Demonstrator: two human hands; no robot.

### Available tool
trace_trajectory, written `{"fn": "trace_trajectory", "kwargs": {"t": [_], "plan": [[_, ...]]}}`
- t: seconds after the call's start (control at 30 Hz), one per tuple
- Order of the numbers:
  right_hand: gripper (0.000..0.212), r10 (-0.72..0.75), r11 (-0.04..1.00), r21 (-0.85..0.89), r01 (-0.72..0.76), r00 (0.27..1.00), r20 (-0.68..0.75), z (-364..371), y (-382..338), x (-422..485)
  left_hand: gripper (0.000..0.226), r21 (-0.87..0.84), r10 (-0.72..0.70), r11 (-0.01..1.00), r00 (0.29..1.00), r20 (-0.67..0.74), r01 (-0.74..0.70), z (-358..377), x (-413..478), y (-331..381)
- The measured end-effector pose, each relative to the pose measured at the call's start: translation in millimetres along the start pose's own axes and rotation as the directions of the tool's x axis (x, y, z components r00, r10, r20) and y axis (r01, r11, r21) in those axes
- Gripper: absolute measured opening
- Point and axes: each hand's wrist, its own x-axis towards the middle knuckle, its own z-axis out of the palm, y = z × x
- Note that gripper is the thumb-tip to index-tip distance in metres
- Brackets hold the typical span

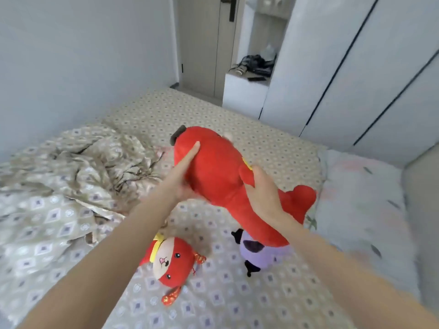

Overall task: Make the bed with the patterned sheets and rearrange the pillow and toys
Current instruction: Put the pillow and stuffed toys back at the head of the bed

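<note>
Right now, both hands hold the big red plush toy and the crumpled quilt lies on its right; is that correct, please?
Not quite: the head view shows the crumpled quilt on its left. The left hand and right hand hold the big red plush toy.

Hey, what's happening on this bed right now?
A person holds a big red plush toy above the patterned sheet: the right hand grips it, the left hand presses flat against its side. A small red doll and a purple plush lie below. The quilt lies crumpled at left, the pillow at right.
</note>
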Motion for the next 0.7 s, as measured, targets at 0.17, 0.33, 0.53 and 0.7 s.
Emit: {"fn": "trace_trajectory", "kwargs": {"t": [0.17, 0.33, 0.53, 0.7], "plan": [[0.018, -0.246, 0.947, -0.25, 0.203, 0.956, -0.158, -65, -12, -9, 0.116, 0.134, 0.008, 0.991, 0.995, -0.096, 0.005, 61, -26, 26], [0.038, -0.476, 0.757, -0.558, 0.34, 0.872, -0.114, -99, -27, -34, 0.085, 0.08, -0.05, 0.995, 0.995, -0.088, 0.057, 72, -39, 30], [0.036, -0.47, 0.741, -0.606, 0.289, 0.868, -0.161, -100, -22, -71, 0.048, 0.112, 0.159, 0.981, 0.987, 0.004, -0.159, 73, -50, 7], [0.028, -0.124, 0.918, -0.371, 0.139, 0.99, 0.063, -93, -7, -90, 0.067, 0.21, 0.454, 0.857, 0.882, 0.127, -0.471, 95, -60, 13]]}}
